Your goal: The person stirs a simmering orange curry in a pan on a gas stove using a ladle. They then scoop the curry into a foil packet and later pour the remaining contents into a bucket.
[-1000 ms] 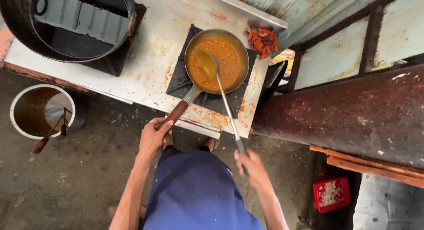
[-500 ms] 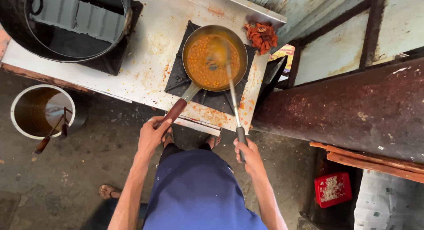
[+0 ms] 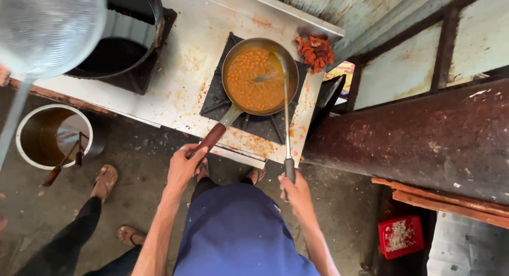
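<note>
Left hand: your left hand (image 3: 184, 165) wraps its fingers (image 3: 197, 155) around the dark red handle (image 3: 211, 138) of the pan (image 3: 259, 76), the same hold as half a second ago.
Right hand: your right hand (image 3: 295, 192) has its fingers closed on the dark grip of the long metal ladle (image 3: 286, 114), down near your waist, as before.
Pan: it sits on the black burner (image 3: 249, 122) at the right end of the stained desk (image 3: 175, 80), its handle pointing back at you over the desk's near edge; it has not shifted.
Food: orange sauce with chickpeas fills the pan.
Ladle: the shaft runs up from your hand along the pan's right rim; the bowl end is blurred in the sauce, now reaching across toward the middle, where earlier it stood nearer the far side.
New in view: a wire-mesh strainer (image 3: 50, 27) now hangs blurred over the upper left, covering part of the big dark pot (image 3: 127, 37) there.
Also new: another person's dark-clad leg (image 3: 69, 239) and sandalled feet (image 3: 106, 181) show at the lower left on the floor.
Unchanged around you: the white bucket (image 3: 32, 122) of brown liquid left of the desk, the red-orange cloth (image 3: 315, 52) just beyond the pan, the red crate (image 3: 401, 237) at lower right.
</note>
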